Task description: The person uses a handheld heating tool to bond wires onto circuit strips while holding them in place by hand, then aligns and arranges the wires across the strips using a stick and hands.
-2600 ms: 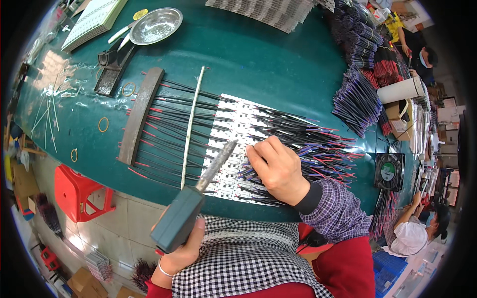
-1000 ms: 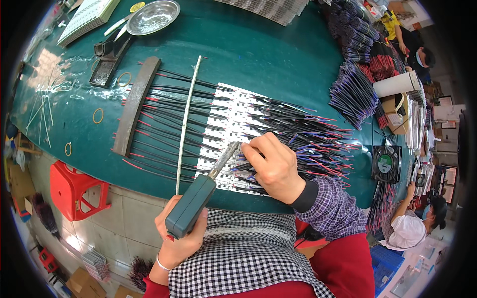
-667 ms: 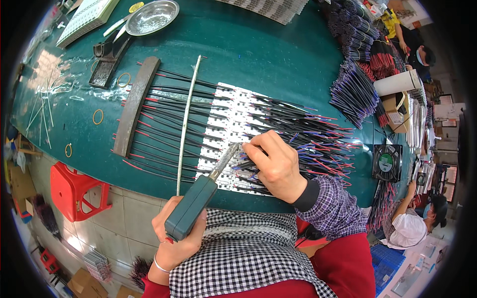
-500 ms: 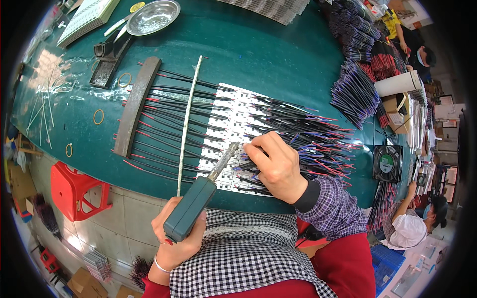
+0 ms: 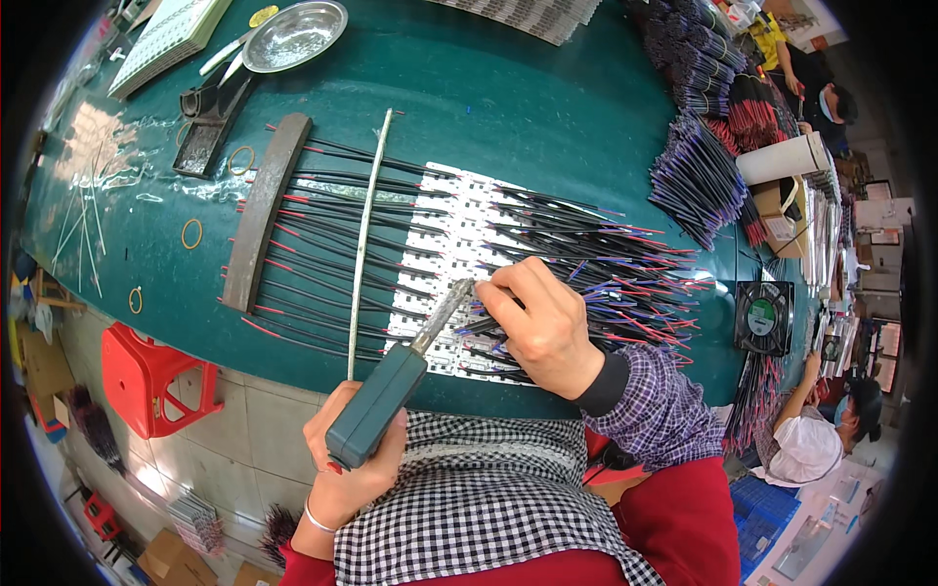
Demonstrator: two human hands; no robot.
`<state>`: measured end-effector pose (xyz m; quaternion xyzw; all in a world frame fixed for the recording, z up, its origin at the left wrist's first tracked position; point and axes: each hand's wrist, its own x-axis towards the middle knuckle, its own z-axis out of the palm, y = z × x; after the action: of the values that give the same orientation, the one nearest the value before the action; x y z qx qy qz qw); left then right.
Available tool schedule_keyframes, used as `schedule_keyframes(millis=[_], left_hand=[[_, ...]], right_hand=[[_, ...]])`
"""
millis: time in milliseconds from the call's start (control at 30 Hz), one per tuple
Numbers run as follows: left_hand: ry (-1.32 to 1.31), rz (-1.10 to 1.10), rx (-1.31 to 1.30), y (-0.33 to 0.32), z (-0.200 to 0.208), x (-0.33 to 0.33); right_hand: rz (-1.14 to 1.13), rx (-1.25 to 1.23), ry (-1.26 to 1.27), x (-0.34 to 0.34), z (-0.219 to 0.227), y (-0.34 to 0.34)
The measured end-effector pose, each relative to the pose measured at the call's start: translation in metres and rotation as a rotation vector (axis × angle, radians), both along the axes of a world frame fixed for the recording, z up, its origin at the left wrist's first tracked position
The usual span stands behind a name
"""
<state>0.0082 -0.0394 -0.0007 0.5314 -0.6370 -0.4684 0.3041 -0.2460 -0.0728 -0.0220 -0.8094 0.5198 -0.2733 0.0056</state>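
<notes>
My left hand [image 5: 357, 435] is closed around the dark green handle of a soldering iron [image 5: 379, 400], its metal tip slanting up to the white circuit boards [image 5: 445, 215]. Right at that tip, my right hand [image 5: 542, 327] pinches a thin wire, mostly hidden by the fingers. The boards lie side by side in a panel. Black wires [image 5: 332, 234] with red ends run left from the panel, and more black wires [image 5: 606, 264] with red and blue ends fan out to its right, partly under my right hand.
A dark metal bar [image 5: 269, 210] weighs down the left wires; a pale thin rod [image 5: 367, 225] crosses them. Farther off are a metal bowl [image 5: 295, 37] and a black holder [image 5: 210, 127]. Wire bundles [image 5: 696, 186] and a black fan [image 5: 764, 318] sit right. Co-workers [image 5: 806, 439] are beyond.
The view has shifted very slightly. Both hands keep nearly the same pose, with the iron's tip still beside my right fingertips.
</notes>
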Motion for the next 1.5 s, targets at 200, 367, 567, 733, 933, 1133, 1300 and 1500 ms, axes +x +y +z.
schedule_keyframes(millis=[200, 367, 567, 733, 933, 1133, 1300, 1500], left_hand=[[-0.008, -0.008, -0.028, 0.005, -0.004, 0.005], [0.011, 0.006, -0.042, 0.013, -0.016, 0.011], [0.028, 0.038, -0.083, 0.016, -0.014, 0.014], [0.017, 0.024, -0.118, 0.011, -0.009, 0.008], [0.012, 0.018, -0.046, 0.007, 0.000, 0.003], [-0.106, -0.103, -0.224, 0.000, 0.008, 0.004], [-0.123, -0.063, -0.151, 0.006, 0.004, 0.008], [0.044, 0.188, -0.074, 0.026, -0.006, 0.015]], right_hand=[[0.005, -0.011, 0.011, 0.000, -0.001, 0.000], [0.006, -0.014, 0.020, 0.000, -0.002, 0.001], [0.008, -0.020, 0.010, 0.001, -0.002, 0.001], [-0.027, 0.026, -0.109, 0.001, -0.001, 0.002], [-0.011, 0.002, -0.081, 0.001, -0.002, 0.001], [0.012, -0.060, 0.027, 0.002, -0.004, 0.001], [0.013, -0.066, 0.051, 0.003, -0.005, 0.002], [0.010, -0.062, 0.064, 0.004, -0.005, 0.002]])
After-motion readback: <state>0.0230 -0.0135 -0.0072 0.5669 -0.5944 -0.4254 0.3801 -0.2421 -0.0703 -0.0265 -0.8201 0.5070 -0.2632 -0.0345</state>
